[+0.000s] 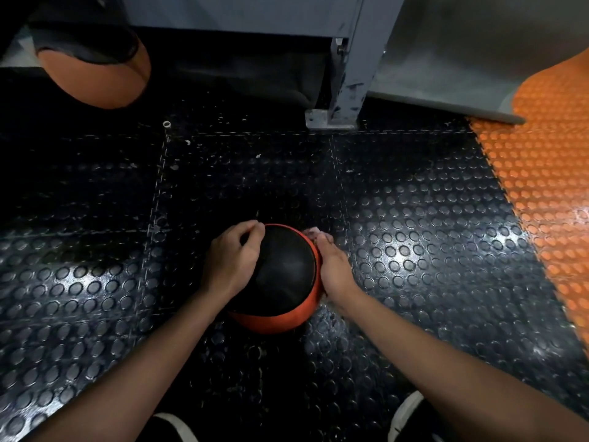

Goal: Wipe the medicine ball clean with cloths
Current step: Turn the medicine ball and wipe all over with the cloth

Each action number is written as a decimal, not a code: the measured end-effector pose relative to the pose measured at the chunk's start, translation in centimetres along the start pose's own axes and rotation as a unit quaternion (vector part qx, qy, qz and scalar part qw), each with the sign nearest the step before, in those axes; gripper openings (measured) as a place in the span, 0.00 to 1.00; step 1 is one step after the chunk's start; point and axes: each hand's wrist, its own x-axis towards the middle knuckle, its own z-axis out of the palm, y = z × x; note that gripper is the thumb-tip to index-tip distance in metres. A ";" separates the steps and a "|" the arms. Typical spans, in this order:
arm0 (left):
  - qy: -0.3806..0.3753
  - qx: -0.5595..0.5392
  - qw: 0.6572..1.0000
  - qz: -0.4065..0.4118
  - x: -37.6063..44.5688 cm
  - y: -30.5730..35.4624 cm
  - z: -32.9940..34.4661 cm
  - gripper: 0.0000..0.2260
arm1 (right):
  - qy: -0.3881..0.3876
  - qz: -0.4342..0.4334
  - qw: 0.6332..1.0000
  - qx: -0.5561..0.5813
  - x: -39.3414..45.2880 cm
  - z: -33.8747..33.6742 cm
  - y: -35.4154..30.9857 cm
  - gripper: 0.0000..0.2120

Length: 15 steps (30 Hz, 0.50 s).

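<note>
Your left hand [231, 260] lies curled over the upper left side of the medicine ball [280, 275], fingers bent across its black panel, a steadying grip rather than a lift. Your right hand [334, 269] lies flat against the ball's right flank with fingers extended, pressing a pale cloth [310, 232] to the surface; only a small corner of the cloth shows past the fingertips, and the rest is hidden under the palm. The ball, black on top with an orange band [277, 320] along its near and right edges, rests on the black studded floor [414, 234] directly before you, between your forearms.

To wipe well from this position, you would keep the left hand firm so the ball cannot roll, and draw the cloth in overlapping strokes along the curve rather than dabbing. Since the underside is out of reach while the ball sits on the floor, rotating it a little after each pass would likely bring fresh surface under the cloth. Refolding the cloth as a face soils would avoid smearing dirt back.

Farther off, a second orange and black ball [102, 74] sits at the upper left, a grey metal post [350, 74] stands bolted to the floor ahead, and orange studded matting [541, 186] runs along the right. Two shoes [404, 419] show at the bottom edge.
</note>
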 end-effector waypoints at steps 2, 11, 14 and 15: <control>-0.028 -0.009 0.999 0.027 0.0 -0.2 -0.4 0.23 | -0.030 0.127 0.991 -0.024 0.1 -0.6 -0.2 0.19; 0.011 -0.040 0.970 -0.240 -0.3 -0.9 0.1 0.42 | 0.059 0.010 0.997 0.039 -1.5 0.3 0.4 0.14; 0.019 -0.075 0.968 -0.237 -0.4 -0.9 0.5 0.38 | 0.015 0.060 0.998 -0.020 -0.9 0.6 -0.2 0.16; 0.025 -0.070 0.969 -0.235 -0.4 -0.7 0.7 0.37 | 0.008 0.089 0.996 -0.020 -0.6 0.5 -0.4 0.18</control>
